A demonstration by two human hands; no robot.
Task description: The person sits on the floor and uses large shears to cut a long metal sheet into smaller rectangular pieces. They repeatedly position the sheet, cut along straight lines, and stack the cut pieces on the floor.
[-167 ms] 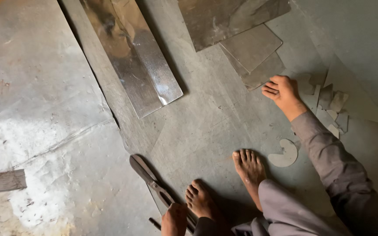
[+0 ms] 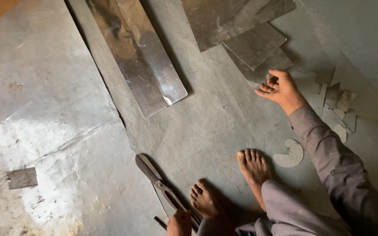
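Note:
My right hand [image 2: 281, 88] reaches out to the upper right, fingers curled at the edge of a flat grey metal sheet piece [image 2: 254, 43]; whether it grips anything I cannot tell. My left hand [image 2: 179, 223] sits at the bottom edge, closed on the handles of large metal tin snips [image 2: 158, 180] that lie on the floor with blades pointing up-left. My two bare feet [image 2: 252, 166] rest on the metal sheet beside the snips.
A long shiny folded metal strip [image 2: 141, 61] lies at top centre. Large dull metal sheets [image 2: 36, 100] cover the floor. Several small offcuts [image 2: 340, 111] lie right of my right hand, a rounded cutout [image 2: 289, 155] near my foot, a small square scrap [image 2: 22, 177] at left.
My right hand has curled its fingers slightly at the sheet's edge. The left hand and snips have not moved.

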